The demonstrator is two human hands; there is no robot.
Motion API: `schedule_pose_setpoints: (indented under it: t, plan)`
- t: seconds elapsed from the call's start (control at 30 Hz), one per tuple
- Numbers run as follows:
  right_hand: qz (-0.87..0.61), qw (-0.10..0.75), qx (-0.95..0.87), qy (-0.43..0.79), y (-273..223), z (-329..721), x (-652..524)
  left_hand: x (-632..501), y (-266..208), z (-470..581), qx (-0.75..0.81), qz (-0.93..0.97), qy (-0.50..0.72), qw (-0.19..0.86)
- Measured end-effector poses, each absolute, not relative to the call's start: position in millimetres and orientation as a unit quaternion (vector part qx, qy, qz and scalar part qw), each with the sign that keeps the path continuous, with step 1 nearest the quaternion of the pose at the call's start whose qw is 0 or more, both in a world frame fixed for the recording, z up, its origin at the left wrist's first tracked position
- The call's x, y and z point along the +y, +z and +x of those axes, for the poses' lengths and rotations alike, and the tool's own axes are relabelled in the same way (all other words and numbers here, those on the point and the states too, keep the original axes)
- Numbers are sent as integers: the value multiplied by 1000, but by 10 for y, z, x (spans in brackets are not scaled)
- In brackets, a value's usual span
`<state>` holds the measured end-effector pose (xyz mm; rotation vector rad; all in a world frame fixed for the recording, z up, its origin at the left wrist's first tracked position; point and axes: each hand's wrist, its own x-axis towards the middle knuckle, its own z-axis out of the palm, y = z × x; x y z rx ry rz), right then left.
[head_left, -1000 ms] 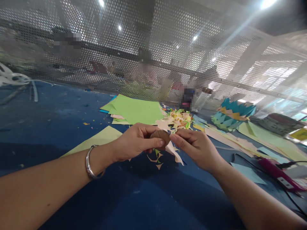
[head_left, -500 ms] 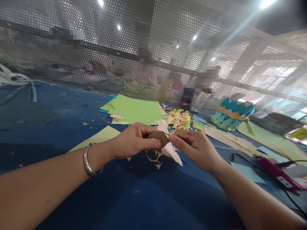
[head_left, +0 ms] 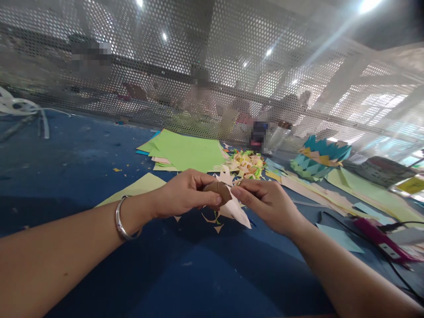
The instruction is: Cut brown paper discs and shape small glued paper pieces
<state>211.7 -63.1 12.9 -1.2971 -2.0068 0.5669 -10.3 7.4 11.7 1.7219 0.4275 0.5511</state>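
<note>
My left hand, with a silver bangle on the wrist, pinches a paper cutout between thumb and fingers. Pale pink, petal-like points stick out from the cutout, and its near part is rounded and looks brown in the shade. My right hand is closed at the cutout's right edge, thumb against fingers. What lies inside its fingertips is hidden. Small triangular paper scraps are on the blue table below the hands.
Behind the hands are stacked green sheets and a pile of coloured paper bits. To the right lie a zigzag-edged paper ring, paper strips and a magenta power strip with a black cord. A perforated metal screen stands behind.
Almost nothing differs. Both hands keep their hold at the paper cutout, with only a slight shift of the right hand and the view.
</note>
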Motion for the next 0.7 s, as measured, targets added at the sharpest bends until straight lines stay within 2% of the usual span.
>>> schedule_pose_setpoints:
  t: [0.2, 0.4, 0.57, 0.7]
  plan:
    - [-525, 358, -747, 196, 114, 2111, -618, 70, 113, -115, 209, 749, 219, 589]
    - [-550, 398, -715, 165, 114, 2164, -571, 54, 186, -197, 252, 798, 90, 540]
    - [-536, 413, -716, 174, 127, 2164, -567, 78, 210, -219, 309, 846, 86, 425]
    - [-538, 423, -707, 179, 138, 2157, -568, 153, 134, -219, 332, 845, 128, 399]
